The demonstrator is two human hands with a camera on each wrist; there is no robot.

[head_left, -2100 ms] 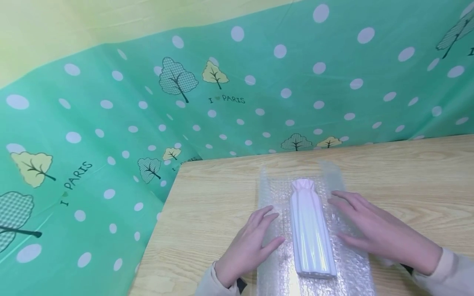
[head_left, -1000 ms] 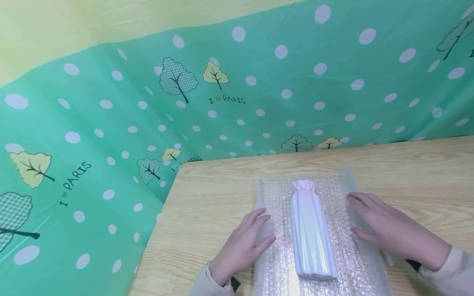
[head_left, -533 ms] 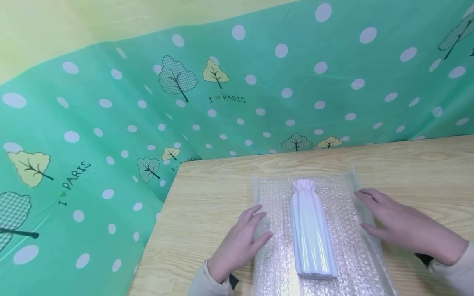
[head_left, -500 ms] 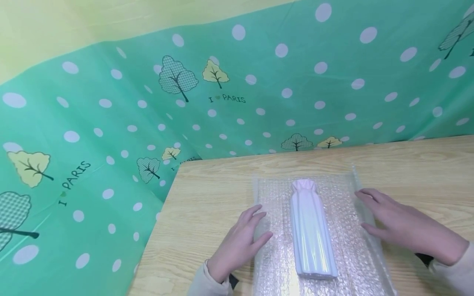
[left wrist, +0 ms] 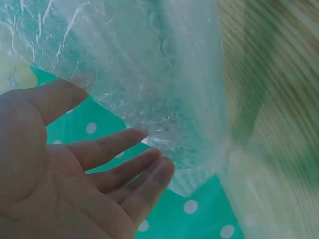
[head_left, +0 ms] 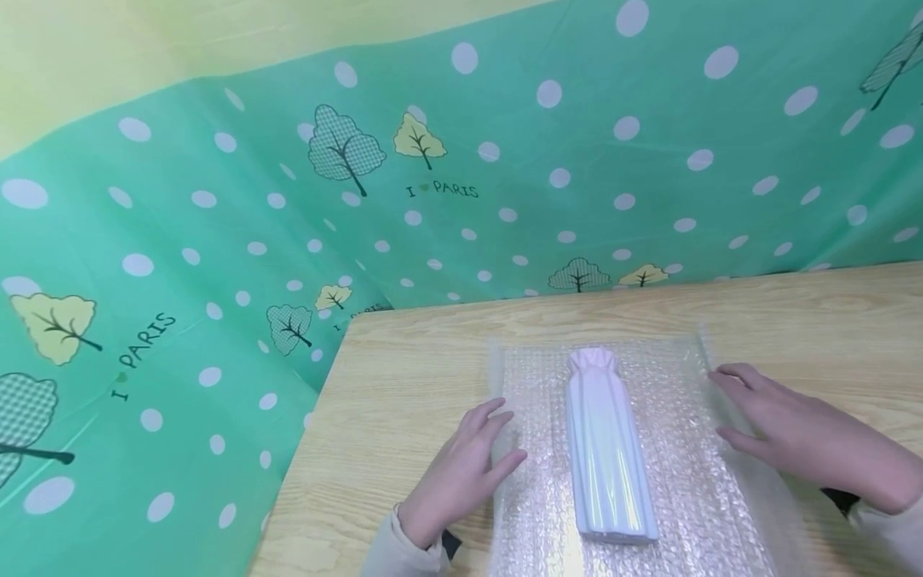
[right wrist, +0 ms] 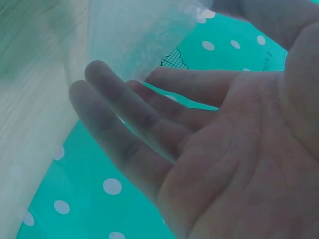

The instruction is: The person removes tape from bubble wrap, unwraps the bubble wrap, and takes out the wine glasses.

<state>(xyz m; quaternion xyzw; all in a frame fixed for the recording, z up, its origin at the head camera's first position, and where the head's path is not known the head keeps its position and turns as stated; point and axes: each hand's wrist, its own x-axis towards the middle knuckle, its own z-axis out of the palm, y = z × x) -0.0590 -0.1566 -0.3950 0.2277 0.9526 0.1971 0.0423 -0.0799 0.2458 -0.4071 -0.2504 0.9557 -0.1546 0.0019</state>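
A glossy vase [head_left: 610,449], pale pink at the neck and whitish blue below, lies on its side on a sheet of clear bubble wrap [head_left: 688,489]. My left hand [head_left: 461,473] is at the sheet's left edge, fingers spread and relaxed; in the left wrist view its fingertips meet the border of the bubble wrap [left wrist: 164,99]. On the other side, my right hand [head_left: 800,429] has loosely extended fingers along the right edge, which stands slightly raised. The right wrist view shows that hand [right wrist: 199,144] with its fingertips close to the bubble wrap [right wrist: 134,40].
The sheet lies on a light wooden table [head_left: 404,377], and its near end runs out of the head view. A green dotted cloth [head_left: 447,224] printed with trees hangs behind the table and along its left side.
The bubble wrap's sides have opened outward and now lie wider around the vase. My right hand has moved right with its edge; my left hand has shifted slightly left. The vase stays put.
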